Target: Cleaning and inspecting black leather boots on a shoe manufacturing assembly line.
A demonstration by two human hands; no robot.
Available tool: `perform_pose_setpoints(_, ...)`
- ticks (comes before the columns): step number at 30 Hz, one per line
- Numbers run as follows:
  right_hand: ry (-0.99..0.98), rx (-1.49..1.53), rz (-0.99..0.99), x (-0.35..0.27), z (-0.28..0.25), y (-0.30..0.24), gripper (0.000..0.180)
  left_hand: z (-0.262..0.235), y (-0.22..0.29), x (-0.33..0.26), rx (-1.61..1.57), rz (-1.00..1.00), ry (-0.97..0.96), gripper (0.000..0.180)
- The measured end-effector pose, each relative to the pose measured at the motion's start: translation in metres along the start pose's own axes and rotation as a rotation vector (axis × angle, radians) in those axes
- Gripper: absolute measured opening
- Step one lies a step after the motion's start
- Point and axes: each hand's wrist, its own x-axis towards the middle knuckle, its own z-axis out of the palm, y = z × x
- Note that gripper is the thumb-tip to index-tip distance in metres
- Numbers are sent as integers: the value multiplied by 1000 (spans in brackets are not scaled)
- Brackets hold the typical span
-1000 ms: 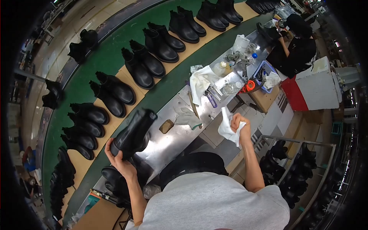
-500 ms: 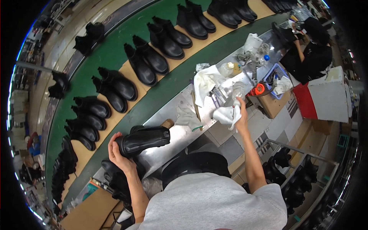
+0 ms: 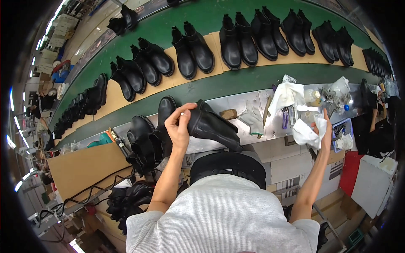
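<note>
My left hand (image 3: 179,128) is closed at one end of a black leather boot (image 3: 214,127), its fingers curled by the sole. The boot lies tilted in front of me, over the metal worktop (image 3: 202,145), its shaft toward my right. Bunched in my right hand (image 3: 324,133) is a white cloth (image 3: 307,134), held near a clear plastic bottle standing on the worktop. Just left of my left hand, more black boots (image 3: 141,130) stand close together. A grey work glove (image 3: 252,121) and a brown block (image 3: 228,114) lie beyond the held boot.
Pairs of black boots (image 3: 236,44) line cardboard on the green conveyor (image 3: 202,86) ahead. To the right are a white rag (image 3: 287,99), bottles, and a blue basket (image 3: 349,124). A co-worker in black (image 3: 379,126) is at the far right. A cardboard sheet (image 3: 90,168) lies left.
My view has turned left. The boot in my left hand has turned, its shaft now pointing more toward me. My right hand still has the white cloth, now close beside the basket.
</note>
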Motion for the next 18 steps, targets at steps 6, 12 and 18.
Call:
perform_pose_setpoints(6,-1011,-134,142,-129,217,-62,29,-16,-4,-23,114,120,-182,17)
perform_pose_setpoints(12,-915,-361,-33,-152,295,-20,21,-24,-5,-18,105,143,-168,17)
perform_pose_setpoints(18,-857,-116,248,-157,301,-19,14,-30,-5,-17,133,172,-194,17)
